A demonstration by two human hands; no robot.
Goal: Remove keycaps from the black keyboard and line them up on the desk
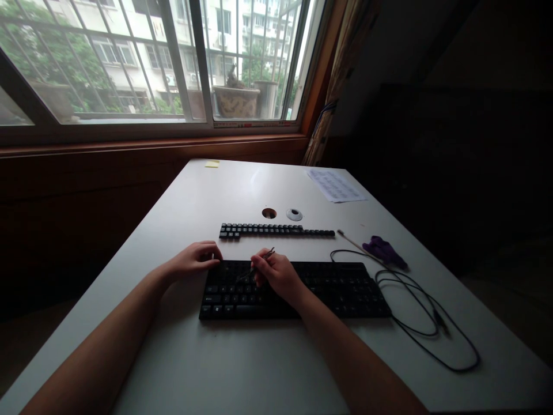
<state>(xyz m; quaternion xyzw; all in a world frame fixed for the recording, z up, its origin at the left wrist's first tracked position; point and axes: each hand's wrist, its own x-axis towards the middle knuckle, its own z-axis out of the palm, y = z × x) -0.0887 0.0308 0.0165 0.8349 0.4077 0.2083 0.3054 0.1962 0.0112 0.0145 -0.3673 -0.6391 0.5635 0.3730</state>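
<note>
A black keyboard lies across the white table in front of me. My left hand rests at the keyboard's upper left corner with its fingers curled against the edge. My right hand sits over the keys left of centre, pinched shut on a thin metal tool whose tip points down at the keys. Beyond the keyboard, rows of loose black keycaps are lined up on the table.
The keyboard's black cable loops over the table at right. A purple object and a thin stick lie right of the keycaps. A printed sheet and a yellow note lie near the window, with a cable hole and its cap between.
</note>
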